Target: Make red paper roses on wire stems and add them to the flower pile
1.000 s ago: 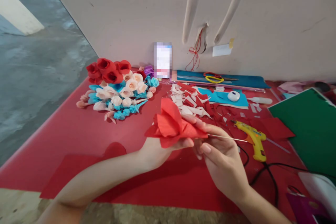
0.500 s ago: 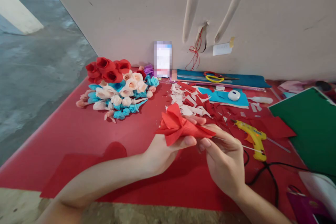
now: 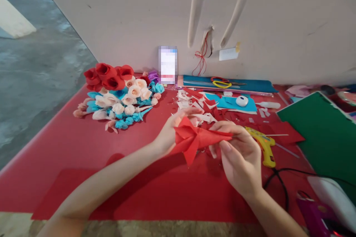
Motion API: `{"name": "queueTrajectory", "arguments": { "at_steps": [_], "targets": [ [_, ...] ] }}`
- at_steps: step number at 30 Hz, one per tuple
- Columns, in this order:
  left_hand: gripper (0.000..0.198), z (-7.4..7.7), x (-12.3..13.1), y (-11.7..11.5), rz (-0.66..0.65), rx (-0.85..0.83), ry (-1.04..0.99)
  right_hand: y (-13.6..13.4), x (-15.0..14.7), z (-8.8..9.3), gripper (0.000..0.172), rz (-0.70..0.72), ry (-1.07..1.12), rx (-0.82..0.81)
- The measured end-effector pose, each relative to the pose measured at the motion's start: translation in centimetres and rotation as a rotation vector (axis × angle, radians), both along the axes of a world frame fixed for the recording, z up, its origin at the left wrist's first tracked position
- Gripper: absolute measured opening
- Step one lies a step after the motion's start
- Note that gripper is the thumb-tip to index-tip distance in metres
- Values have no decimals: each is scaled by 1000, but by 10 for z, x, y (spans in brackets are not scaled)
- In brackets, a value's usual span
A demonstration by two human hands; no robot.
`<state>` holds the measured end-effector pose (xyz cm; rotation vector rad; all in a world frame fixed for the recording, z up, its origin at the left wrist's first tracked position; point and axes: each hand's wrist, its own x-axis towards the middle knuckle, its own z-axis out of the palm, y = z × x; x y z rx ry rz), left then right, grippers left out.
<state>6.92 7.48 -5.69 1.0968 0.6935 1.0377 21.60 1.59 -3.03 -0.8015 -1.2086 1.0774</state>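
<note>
A red paper flower (image 3: 191,139) with pointed petals lies sideways over the table, its narrow base to the right. My right hand (image 3: 241,155) pinches that base between thumb and fingers. A thin pale stick (image 3: 274,134) juts out to the right, beyond the hand. Behind the petals is my left hand (image 3: 169,129), fingers stretched out and apart; its thumb is hidden by the flower, and I cannot tell whether the palm touches it. Red and white paper scraps (image 3: 191,100) lie just past both hands.
Finished paper flowers (image 3: 119,96) are heaped at the left. A phone (image 3: 168,64) leans on the wall, with scissors (image 3: 222,82) to its right. A yellow glue gun (image 3: 264,146), its black cable (image 3: 285,181) and a green board (image 3: 319,137) are at the right.
My left hand has loosened from the flower, its fingers now stretched behind the petals. The flower has turned, petals toward me, and my right hand still grips its base. The view has shifted slightly.
</note>
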Motion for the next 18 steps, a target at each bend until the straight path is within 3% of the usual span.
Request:
{"name": "queueTrajectory", "arguments": {
  "at_steps": [2,5,10,15,18],
  "targets": [
    [14,2,-8,14,21,27,41,2,4,3,13,79,-32,-15],
    [9,16,-23,22,11,117,125,5,7,9,14,187,-150,-51],
    [8,39,-37,13,-97,489,346,6,8,11,14,313,-281,-120],
    [21,41,-36,3,-137,676,382,2,7,6,19,349,-342,-172],
    [19,41,-32,0,-58,799,398,3,5,5,18,320,-352,-168]
  ]
}}
